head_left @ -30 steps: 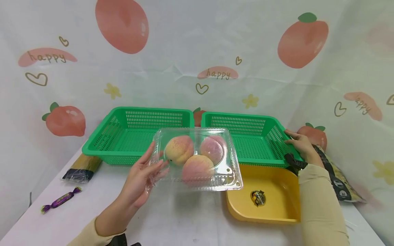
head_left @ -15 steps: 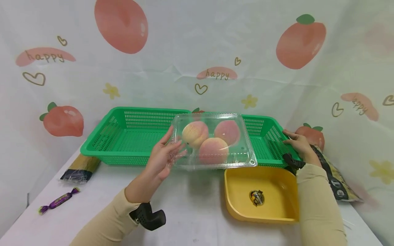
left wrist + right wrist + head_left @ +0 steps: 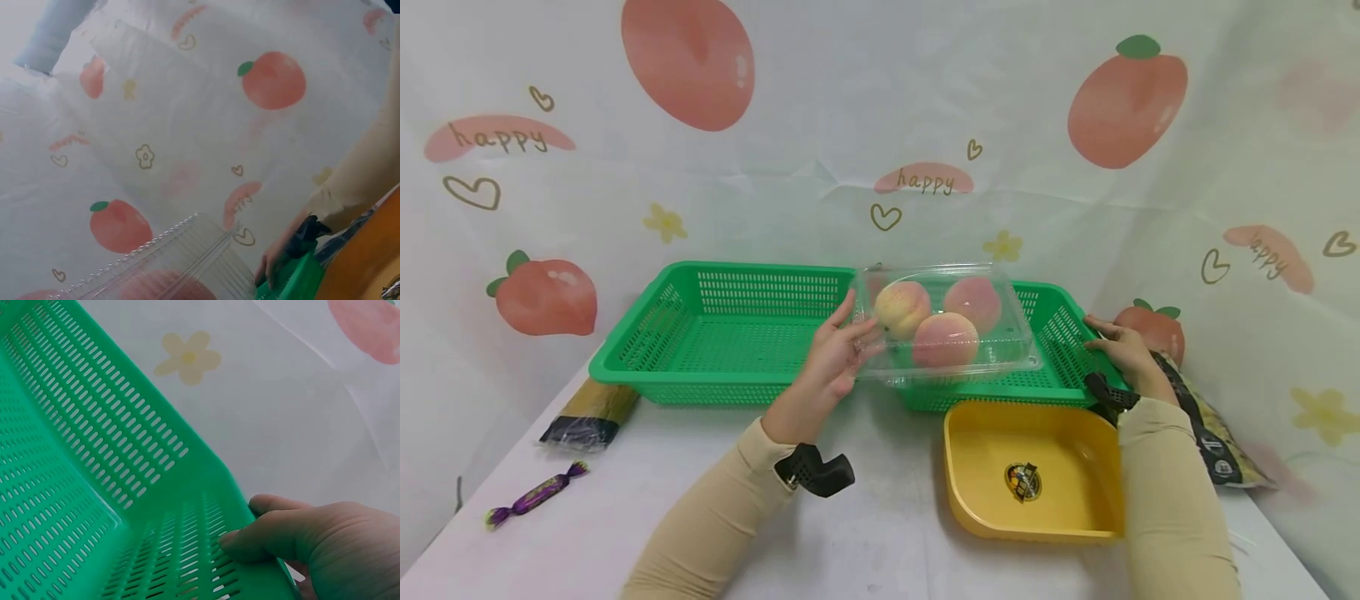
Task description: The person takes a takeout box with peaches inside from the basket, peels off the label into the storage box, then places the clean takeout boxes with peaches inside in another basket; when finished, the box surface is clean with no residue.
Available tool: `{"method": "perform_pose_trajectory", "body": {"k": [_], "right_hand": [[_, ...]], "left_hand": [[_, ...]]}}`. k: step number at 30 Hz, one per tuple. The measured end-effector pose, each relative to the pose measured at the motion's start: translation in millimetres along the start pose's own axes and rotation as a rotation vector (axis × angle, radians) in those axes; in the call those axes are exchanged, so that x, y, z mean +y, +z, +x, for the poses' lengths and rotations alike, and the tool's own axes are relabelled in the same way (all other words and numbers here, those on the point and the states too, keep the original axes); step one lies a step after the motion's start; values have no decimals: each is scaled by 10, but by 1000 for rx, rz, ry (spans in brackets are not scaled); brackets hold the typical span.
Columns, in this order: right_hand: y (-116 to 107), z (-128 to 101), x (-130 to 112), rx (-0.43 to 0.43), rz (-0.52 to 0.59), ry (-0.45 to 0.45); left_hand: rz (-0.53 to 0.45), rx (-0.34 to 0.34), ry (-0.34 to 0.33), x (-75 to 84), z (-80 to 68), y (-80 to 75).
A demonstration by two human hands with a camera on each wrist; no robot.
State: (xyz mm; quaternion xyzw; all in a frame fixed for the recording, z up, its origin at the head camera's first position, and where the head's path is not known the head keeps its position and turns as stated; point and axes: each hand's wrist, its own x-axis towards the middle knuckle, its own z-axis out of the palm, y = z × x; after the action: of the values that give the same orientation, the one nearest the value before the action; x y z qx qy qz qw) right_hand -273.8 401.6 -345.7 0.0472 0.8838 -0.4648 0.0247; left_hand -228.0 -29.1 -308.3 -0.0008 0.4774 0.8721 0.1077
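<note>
My left hand point(image 3: 848, 340) grips the left edge of a clear plastic clamshell box point(image 3: 1000, 350) that holds three peaches point(image 3: 945, 340). The box hangs, roughly level, over the left half of the right green basket point(image 3: 1063, 332). My right hand point(image 3: 1112, 337) holds that basket's right rim, thumb on top and fingers on the inner wall. In the right wrist view the right hand point(image 3: 269, 528) curls over the perforated green basket point(image 3: 94, 425) rim. The left wrist view shows the box's ribbed lid point(image 3: 187, 259) from below.
A second green basket point(image 3: 625, 358) stands to the left. A yellow tray point(image 3: 1075, 467) with a small sticker lies in front of the right basket. A dark snack packet point(image 3: 587, 414) and a purple candy point(image 3: 535, 495) lie front left; a printed bag point(image 3: 1221, 446) is at the right.
My left hand has carried the box of peaches up, away and to the right, from above the table's middle to over the right basket. The right hand has stayed on the rim.
</note>
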Motion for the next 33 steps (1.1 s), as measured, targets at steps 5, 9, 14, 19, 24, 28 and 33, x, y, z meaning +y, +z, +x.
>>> {"method": "perform_pose_trajectory", "body": {"k": [5,9,14,19,24,28,33], "right_hand": [[15,4,2,15,-23,6],[18,11,3,18,-36,13],[5,17,3,15,-30,13],[-15,12,19,4,-35,19],[-14,10,19,4,-59,13],[-5,8,10,8,-51,13],[7,6,-2,18,-58,13]], "left_hand": [[-2,7,-18,-65,165,115],[-15,10,-17,-133,269,218],[-45,5,-20,-210,389,344],[5,5,-42,-292,539,453],[81,-12,-73,-373,697,513],[114,-8,-105,-427,806,540],[120,26,-127,-499,952,551]]}}
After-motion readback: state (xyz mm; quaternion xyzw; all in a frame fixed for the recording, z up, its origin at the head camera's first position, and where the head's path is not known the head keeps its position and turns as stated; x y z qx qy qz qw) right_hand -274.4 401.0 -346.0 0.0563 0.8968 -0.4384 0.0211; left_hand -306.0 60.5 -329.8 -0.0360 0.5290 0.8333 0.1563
